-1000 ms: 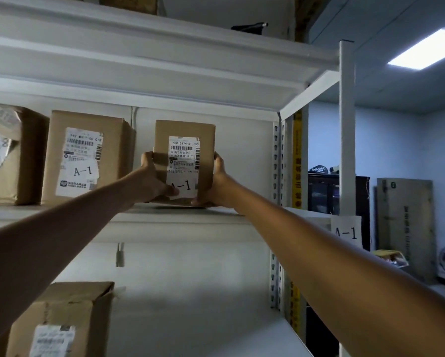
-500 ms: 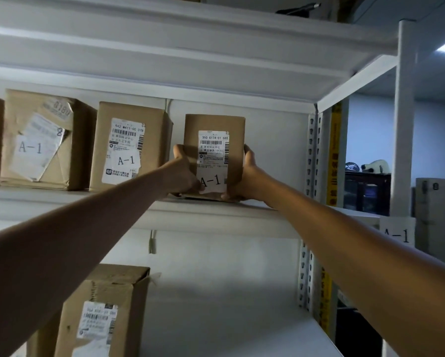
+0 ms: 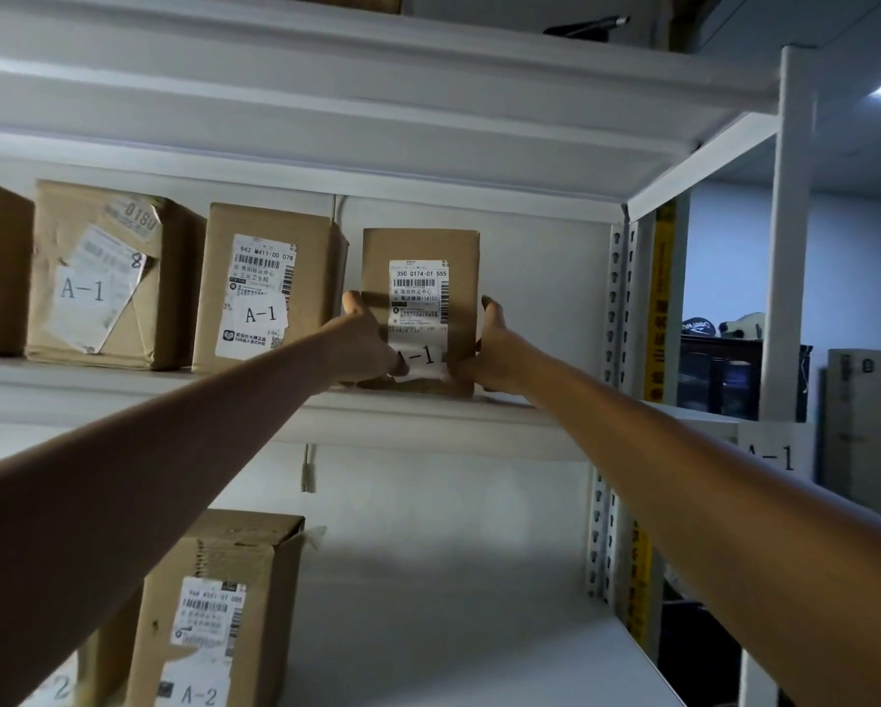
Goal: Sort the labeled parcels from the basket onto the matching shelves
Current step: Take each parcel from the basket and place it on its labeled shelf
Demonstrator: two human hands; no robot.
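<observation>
1. The parcel (image 3: 420,311) is a small upright box of brown cardboard, standing on the white metal shelf (image 3: 254,400) at the right end of a row of boxes.
2. Its near face carries a white shipping label with barcodes and printed text, and below that a white slip marked "A-1".
3. We grip it from both sides: our left hand (image 3: 364,344) is curled round its left edge with the thumb across the slip, and our right hand (image 3: 494,352) is wrapped round its right edge.
4. To its left stands a larger box (image 3: 270,288) of smooth cardboard, also marked "A-1"; the two are near but apart.
5. Further left is a creased, taped box (image 3: 107,275) with a crooked "A-1" label.
6. On the shelf below, a box (image 3: 219,609) with a torn top flap reads "A-2".
7. A paper sign (image 3: 772,454) reading "A-1" hangs at the shelf's right end, by the white post (image 3: 792,237).
</observation>
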